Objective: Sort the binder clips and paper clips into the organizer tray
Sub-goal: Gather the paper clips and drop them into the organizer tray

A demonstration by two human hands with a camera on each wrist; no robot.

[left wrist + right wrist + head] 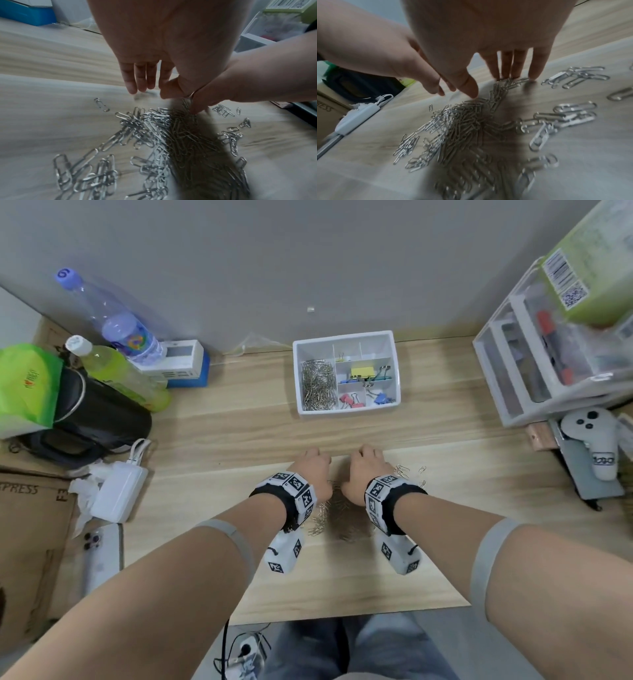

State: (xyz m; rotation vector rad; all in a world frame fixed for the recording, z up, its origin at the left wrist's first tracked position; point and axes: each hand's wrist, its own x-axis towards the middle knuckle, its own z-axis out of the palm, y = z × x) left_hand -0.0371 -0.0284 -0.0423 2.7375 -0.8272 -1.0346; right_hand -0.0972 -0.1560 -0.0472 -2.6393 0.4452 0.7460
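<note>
pale wood-grain desk (pixel 212 419) against a grey wall carries a white plastic organizer tray (pixel 396 371) with dividers: silver paper clips fill its long left compartment (pixel 318 385), and yellow, blue, pink and teal binder clips (pixel 363 371) sit in the smaller ones on the right. nearer the person, a loose heap of silver wire paper clips (pixel 171 135) lies spread on the desk under both hands. the left hand (pixel 310 470) hangs over the far edge of the heap, fingers straight and together, gripping nothing. the right hand (pixel 368 470) is also flat-fingered, its fingertips (pixel 534 75) touching clips at the heap's far end, with nothing pinched. at left, a brown cardboard box (pixel 30 529) reads "press", and a clear bottle's purple cap (pixel 67 274) bears a "6".
</note>
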